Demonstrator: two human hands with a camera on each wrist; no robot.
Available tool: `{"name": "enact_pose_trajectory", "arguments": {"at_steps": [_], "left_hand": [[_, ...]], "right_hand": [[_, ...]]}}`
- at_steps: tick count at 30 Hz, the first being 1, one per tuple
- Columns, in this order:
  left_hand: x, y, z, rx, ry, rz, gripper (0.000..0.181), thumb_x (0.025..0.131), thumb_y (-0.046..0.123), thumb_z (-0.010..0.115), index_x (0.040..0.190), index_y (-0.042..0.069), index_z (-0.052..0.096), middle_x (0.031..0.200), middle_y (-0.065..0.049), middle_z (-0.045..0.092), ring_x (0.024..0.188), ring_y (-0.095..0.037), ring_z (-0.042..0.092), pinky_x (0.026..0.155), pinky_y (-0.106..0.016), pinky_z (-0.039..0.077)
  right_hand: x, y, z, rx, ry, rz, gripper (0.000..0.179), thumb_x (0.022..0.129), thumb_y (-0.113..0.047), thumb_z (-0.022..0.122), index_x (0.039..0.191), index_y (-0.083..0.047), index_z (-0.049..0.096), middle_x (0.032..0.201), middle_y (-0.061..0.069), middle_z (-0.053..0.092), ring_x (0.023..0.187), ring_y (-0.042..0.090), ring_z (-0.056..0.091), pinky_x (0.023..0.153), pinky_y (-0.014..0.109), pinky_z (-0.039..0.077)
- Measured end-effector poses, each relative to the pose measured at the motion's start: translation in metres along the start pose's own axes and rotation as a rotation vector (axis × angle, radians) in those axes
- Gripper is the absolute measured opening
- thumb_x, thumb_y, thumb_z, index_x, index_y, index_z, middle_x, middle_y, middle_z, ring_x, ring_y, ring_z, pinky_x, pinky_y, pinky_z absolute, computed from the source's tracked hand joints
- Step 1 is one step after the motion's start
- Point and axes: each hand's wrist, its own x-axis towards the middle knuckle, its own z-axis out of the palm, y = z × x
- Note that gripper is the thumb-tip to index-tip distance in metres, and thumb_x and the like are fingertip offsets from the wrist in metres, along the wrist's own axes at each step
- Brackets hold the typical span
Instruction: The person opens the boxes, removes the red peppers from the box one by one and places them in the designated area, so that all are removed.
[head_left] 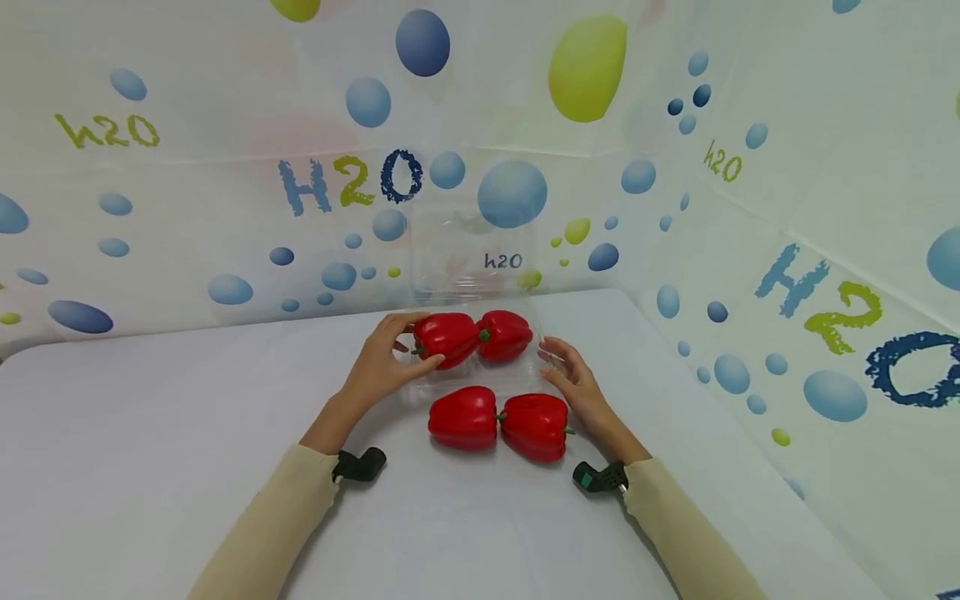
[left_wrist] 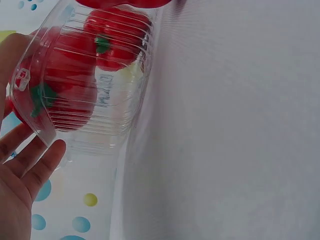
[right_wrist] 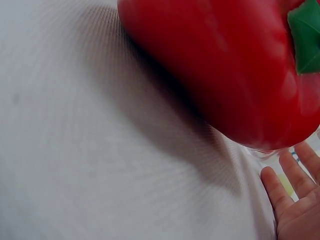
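A clear plastic clamshell container (head_left: 480,382) sits near the back of the table with two red bell peppers inside. My left hand (head_left: 375,362) holds the left bell pepper (head_left: 447,340), thumb on its near side and fingers behind it. Beside it lies the second bell pepper (head_left: 508,337), stem turned left. In the left wrist view, both show through the ribbed container wall (left_wrist: 107,125). My right hand (head_left: 576,383) is at the container's right edge with relaxed fingers. Two more bell peppers, a left one (head_left: 463,418) and a right one (head_left: 535,427), lie in front of the container.
The container's clear lid (head_left: 465,258) stands raised at the back, against the patterned curtain (head_left: 225,225). Another stretch of curtain (head_left: 750,333) borders the right side. A white cloth (head_left: 187,442) covers the table.
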Motion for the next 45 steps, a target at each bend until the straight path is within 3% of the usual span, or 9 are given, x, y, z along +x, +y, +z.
{"name": "enact_pose_trajectory", "arguments": {"at_steps": [12, 24, 45], "left_hand": [[-0.002, 0.003, -0.002, 0.041, 0.004, 0.027, 0.068, 0.078, 0.024, 0.082, 0.137, 0.012, 0.05, 0.129, -0.01, 0.054, 0.114, -0.024, 0.052, 0.076, -0.038, 0.055], [0.0, 0.006, 0.0, 0.056, 0.016, 0.045, 0.066, 0.078, 0.024, 0.082, 0.135, 0.012, 0.052, 0.129, -0.009, 0.055, 0.116, -0.023, 0.051, 0.085, -0.042, 0.054], [0.001, 0.032, -0.001, 0.001, -0.003, 0.152, 0.069, 0.076, 0.023, 0.084, 0.136, 0.013, 0.052, 0.128, -0.008, 0.055, 0.112, -0.022, 0.052, 0.081, -0.045, 0.057]], "right_hand": [[-0.003, 0.0, 0.002, -0.025, 0.005, 0.0, 0.06, 0.098, -0.014, 0.057, 0.15, -0.007, 0.029, 0.154, 0.017, 0.033, 0.142, 0.031, 0.034, 0.101, 0.022, 0.042], [-0.003, -0.004, 0.002, -0.021, 0.007, 0.013, 0.059, 0.098, -0.011, 0.056, 0.15, -0.008, 0.029, 0.154, 0.016, 0.033, 0.142, 0.03, 0.034, 0.102, 0.024, 0.042], [0.0, -0.001, 0.003, -0.032, 0.003, 0.011, 0.058, 0.098, -0.015, 0.057, 0.149, -0.008, 0.03, 0.152, 0.017, 0.035, 0.142, 0.031, 0.034, 0.105, 0.029, 0.04]]}}
